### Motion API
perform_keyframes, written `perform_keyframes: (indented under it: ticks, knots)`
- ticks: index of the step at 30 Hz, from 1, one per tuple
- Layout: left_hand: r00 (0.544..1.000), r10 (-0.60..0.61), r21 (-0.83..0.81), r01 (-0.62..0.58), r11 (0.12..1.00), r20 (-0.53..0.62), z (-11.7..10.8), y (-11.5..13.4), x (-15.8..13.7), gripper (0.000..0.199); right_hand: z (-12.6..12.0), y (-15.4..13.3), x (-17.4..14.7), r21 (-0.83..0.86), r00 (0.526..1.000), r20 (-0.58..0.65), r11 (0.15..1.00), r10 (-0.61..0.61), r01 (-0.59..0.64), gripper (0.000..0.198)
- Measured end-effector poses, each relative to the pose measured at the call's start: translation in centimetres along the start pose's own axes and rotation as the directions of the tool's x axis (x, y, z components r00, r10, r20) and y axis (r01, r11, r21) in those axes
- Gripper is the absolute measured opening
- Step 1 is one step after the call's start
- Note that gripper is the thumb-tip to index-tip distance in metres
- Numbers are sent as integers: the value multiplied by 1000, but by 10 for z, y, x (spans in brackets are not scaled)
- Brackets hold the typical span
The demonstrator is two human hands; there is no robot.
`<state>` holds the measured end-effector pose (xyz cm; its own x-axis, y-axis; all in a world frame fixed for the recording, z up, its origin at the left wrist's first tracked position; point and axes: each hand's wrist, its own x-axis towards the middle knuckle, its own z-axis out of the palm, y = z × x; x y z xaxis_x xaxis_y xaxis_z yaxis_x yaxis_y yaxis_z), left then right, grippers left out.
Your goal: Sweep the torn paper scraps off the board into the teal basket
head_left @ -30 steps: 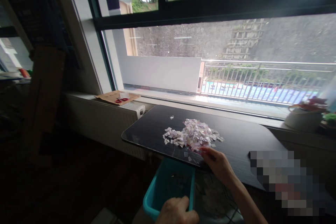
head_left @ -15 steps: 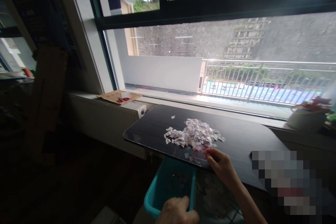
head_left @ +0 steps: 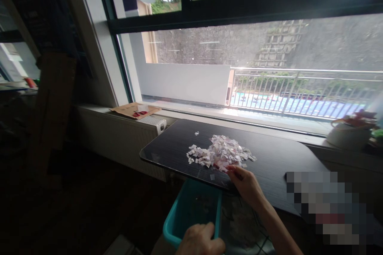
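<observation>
A heap of small cut paper pieces (head_left: 226,149), white and pale pink, lies on the dark table (head_left: 269,155). At the heap's near edge, my right hand (head_left: 243,183) has its fingers pinched on a thin, reddish see-through sheet (head_left: 220,166), which touches the paper. The sheet's exact kind is unclear. Below the table's front edge is a teal plastic bin (head_left: 172,223), with scraps dimly visible inside. My left hand (head_left: 200,241) is closed over the bin's near rim; its fingertips are partly hidden.
A few stray pieces (head_left: 196,133) lie apart behind the heap. Red-handled scissors (head_left: 140,113) rest on brown paper (head_left: 125,109) above the radiator (head_left: 119,139). A white pot (head_left: 344,137) stands on the sill at right. Dark cables (head_left: 260,223) hang under the table.
My right hand has moved a little left and away from me, bringing the reddish sheet from the table's front edge against the heap. My left hand stays on the bin.
</observation>
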<state>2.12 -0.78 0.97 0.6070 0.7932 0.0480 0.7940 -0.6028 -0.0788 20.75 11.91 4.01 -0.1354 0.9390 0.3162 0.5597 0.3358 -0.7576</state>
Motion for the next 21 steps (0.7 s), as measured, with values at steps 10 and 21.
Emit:
perform_keyframes:
  ticks: [10, 21]
  knots:
    - [1000, -6, -21, 5, 1000, -30, 3, 1, -2, 32, 1, -7, 3, -62, 1000, -6, 998, -30, 30, 41]
    - [997, 0, -18, -1, 1000, -75, 6, -1, -3, 33, 3, -9, 0, -60, 998, -13, 997, -56, 55, 41]
